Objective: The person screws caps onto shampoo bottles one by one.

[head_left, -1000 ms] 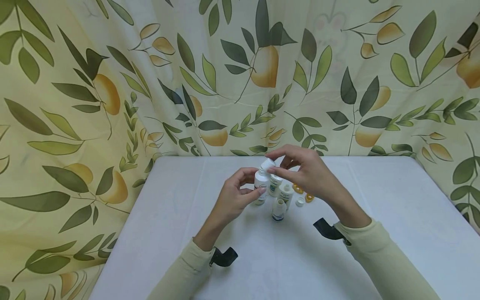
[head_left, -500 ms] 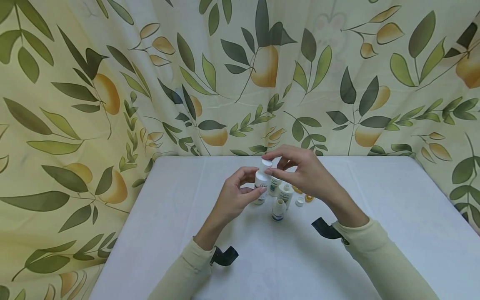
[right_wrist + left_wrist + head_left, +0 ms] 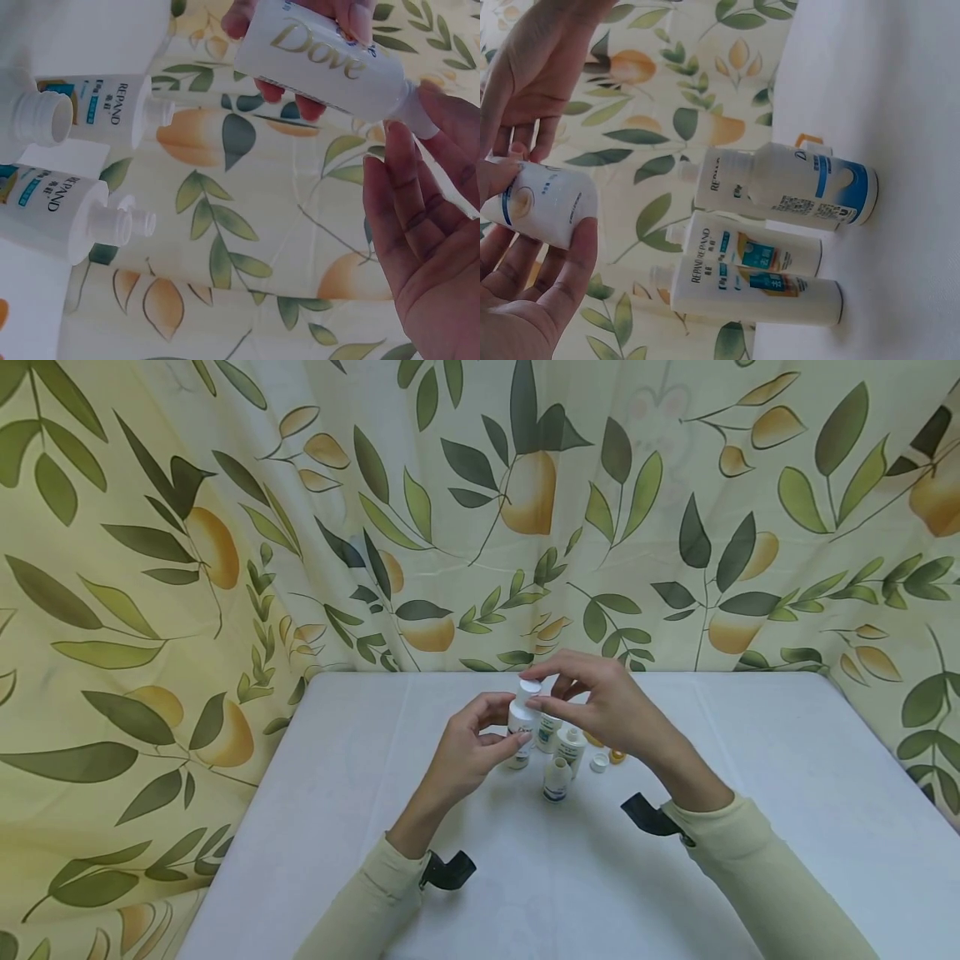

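Note:
A white Dove bottle is held off the table in the left hand, fingers on one side and thumb on the other. The gold lettering on its body faces the right wrist camera. At its top the right hand pinches a white cap between thumb and fingers. In the head view the cap sits upright over the neck; whether it is threaded cannot be told. Beside the held bottle stand an uncapped small bottle and two white REPAND bottles, one nearer and one behind.
Right of the standing bottles, a loose white cap and an orange cap lie on the white tablecloth. Another orange piece is partly hidden by the right hand. A leaf-and-fruit patterned curtain hangs behind the table.
The cap was tilted at the bottle's neck and is now straight on top of it. My right hand has shifted slightly left; my left hand keeps its hold almost unmoved.

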Available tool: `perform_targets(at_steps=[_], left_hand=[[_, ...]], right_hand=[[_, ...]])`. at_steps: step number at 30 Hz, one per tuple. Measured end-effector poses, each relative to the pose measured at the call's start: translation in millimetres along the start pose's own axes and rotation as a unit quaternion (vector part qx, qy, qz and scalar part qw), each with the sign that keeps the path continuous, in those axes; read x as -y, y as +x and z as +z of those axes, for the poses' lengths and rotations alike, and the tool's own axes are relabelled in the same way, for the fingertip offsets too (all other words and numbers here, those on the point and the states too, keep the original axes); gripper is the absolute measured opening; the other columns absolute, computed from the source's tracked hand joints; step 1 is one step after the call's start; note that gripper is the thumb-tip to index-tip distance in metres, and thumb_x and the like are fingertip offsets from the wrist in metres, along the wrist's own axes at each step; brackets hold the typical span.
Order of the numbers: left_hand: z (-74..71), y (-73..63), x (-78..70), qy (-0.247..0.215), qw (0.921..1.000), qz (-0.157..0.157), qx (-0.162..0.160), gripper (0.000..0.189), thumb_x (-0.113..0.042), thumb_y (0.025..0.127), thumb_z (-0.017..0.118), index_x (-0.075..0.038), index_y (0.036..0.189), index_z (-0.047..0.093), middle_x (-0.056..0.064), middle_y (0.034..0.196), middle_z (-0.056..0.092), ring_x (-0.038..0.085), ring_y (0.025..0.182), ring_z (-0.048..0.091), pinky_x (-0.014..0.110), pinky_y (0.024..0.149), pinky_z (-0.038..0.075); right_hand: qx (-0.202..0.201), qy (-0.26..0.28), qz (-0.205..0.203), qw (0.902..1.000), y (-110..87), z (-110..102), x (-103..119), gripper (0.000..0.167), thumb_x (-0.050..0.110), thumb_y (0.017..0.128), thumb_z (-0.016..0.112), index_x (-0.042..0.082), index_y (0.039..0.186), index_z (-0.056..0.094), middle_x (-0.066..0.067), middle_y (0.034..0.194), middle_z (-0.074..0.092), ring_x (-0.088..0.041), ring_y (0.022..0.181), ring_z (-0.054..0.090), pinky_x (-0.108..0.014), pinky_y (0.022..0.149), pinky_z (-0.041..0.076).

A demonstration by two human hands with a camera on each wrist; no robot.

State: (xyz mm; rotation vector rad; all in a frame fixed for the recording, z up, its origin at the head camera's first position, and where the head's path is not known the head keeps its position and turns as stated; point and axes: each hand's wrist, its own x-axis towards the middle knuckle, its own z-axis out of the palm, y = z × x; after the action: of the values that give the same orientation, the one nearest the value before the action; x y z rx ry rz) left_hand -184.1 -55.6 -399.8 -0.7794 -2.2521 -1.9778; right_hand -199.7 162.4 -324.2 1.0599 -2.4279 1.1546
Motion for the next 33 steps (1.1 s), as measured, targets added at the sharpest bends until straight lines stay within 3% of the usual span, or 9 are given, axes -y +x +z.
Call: perform_targets(at_steps=[7,21,33], left_hand=[[-1.1,-0.8,1.7,0.005,1.0000,-0.003,-0.003,0.048,-0.007,0.090,0.077,-0.006,0.134,0.058,0.011,0.126,0.064,0.026,0.111,0.065,0.031,0.087,0.061],[-0.5,-1.9,0.0,0.004,1.0000,0.000,-0.001,0.046,-0.006,0.091,0.076,-0.007,0.133,0.058,0.009,0.124,0.064,0.023,0.110,0.065,0.030,0.086,0.061],[-2.5,-2.0,0.5,0.008,1.0000,-0.002,-0.002,0.048,-0.008,0.090,0.077,-0.008,0.135,0.058,0.009,0.124,0.064,0.023,0.110,0.065,0.030,0.086,0.061]], right_hand=[[0.027,-0.003,0.012,0.9996,-0.4,-3.8,0.1,0.036,0.007,0.089,0.078,0.013,0.124,0.072,0.000,0.118,0.072,-0.005,0.078,0.066,-0.029,0.080,0.061],[0.004,0.014,0.031,0.9994,0.7,3.1,-0.7,0.029,0.012,0.087,0.081,0.014,0.115,0.073,0.004,0.105,0.072,-0.008,0.077,0.064,-0.029,0.078,0.060],[-0.003,-0.005,0.012,0.9999,-0.4,1.7,-3.5,0.032,0.006,0.086,0.081,0.014,0.116,0.075,0.002,0.108,0.075,-0.007,0.078,0.067,-0.027,0.073,0.061]])
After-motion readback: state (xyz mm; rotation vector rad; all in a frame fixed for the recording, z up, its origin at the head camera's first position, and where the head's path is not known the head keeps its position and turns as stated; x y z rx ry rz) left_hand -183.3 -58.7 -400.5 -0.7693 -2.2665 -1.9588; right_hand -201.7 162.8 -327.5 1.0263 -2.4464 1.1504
